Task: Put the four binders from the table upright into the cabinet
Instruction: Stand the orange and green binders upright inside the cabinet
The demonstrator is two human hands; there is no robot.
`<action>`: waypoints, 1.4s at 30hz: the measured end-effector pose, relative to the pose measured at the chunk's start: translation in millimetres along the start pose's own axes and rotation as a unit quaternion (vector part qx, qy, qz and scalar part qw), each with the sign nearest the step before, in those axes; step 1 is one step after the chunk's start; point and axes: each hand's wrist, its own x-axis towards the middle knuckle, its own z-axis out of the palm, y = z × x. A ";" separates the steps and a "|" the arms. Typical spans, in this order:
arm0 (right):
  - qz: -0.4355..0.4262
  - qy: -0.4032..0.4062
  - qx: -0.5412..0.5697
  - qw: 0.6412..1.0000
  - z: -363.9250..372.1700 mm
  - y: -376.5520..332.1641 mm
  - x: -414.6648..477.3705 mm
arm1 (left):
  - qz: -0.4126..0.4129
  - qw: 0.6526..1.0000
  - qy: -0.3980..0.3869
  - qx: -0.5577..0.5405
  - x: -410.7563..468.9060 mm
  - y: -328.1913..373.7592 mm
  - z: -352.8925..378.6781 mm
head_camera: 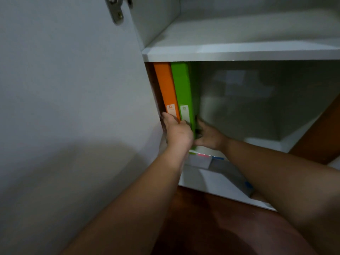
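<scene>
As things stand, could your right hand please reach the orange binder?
Probably not directly: the green binder stands between the right hand and the orange binder, and the left hand already covers its lower spine.

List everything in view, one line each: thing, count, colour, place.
orange binder: one, orange, upright at the compartment's left wall.
green binder: one, green, upright, right of the orange one.
cabinet: one, white, shelf above the binders.
cabinet door: one, white, open at left.
hinge: one, metal, top of door.
left hand: one, on the binders' spines.
right hand: one, at the green binder's right side.
</scene>
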 end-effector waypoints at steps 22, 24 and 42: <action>0.000 0.007 -0.070 0.997 -11.6 -30.6 -10.5 | -0.011 0.982 -0.118 -0.150 0.1 -38.0 -45.8; -0.005 0.016 -0.076 0.997 -13.6 -32.4 -11.3 | -0.009 0.980 -0.120 -0.158 0.9 -37.1 -47.2; 0.144 0.107 0.150 0.972 -17.9 -100.7 -95.1 | 0.042 0.998 -0.040 -0.021 -72.5 16.1 -43.2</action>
